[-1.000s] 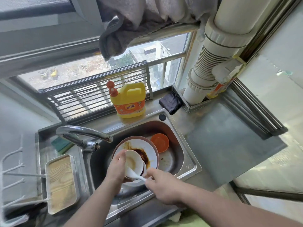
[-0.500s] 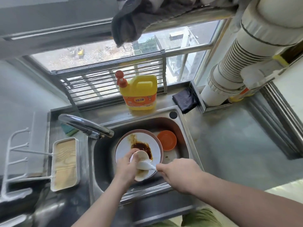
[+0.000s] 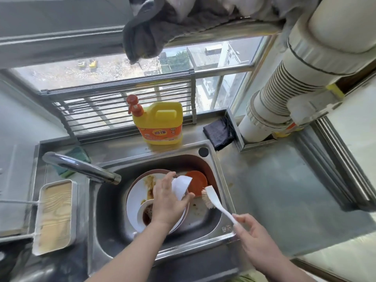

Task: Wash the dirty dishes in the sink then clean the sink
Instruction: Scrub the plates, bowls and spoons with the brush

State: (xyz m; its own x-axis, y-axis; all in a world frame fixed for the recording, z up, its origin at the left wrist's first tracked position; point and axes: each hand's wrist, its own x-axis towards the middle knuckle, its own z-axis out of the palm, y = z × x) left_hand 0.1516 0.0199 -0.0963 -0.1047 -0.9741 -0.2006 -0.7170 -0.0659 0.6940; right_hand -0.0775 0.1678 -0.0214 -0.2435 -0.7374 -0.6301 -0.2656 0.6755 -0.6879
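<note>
My left hand [image 3: 167, 202] grips a small white bowl [image 3: 181, 187], tipped on its side above the steel sink [image 3: 221, 200]. My right hand [image 3: 252, 233] pinches the end of a white dish brush [image 3: 211, 198] whose bristles hang just right of the bowl, apart from it. Under my left hand lies a large white plate [image 3: 135, 200] smeared with brown sauce, with a small sauce-stained dish [image 3: 144, 212] on it. An orange plate [image 3: 196, 183] leans at the sink's back right.
A chrome tap [image 3: 81, 167] reaches over the sink from the left. Yellow detergent bottle [image 3: 160, 122] stands behind the sink, a dark cloth [image 3: 218, 132] to its right, a green sponge [image 3: 77, 155] behind the tap. A white tray [image 3: 55, 216] lies left. Steel counter [image 3: 284, 190] spreads right.
My left hand lifted the bowl off the plate and tipped it toward the right, uncovering the small sauce dish. My right hand drew the brush out of the bowl and away to the right.
</note>
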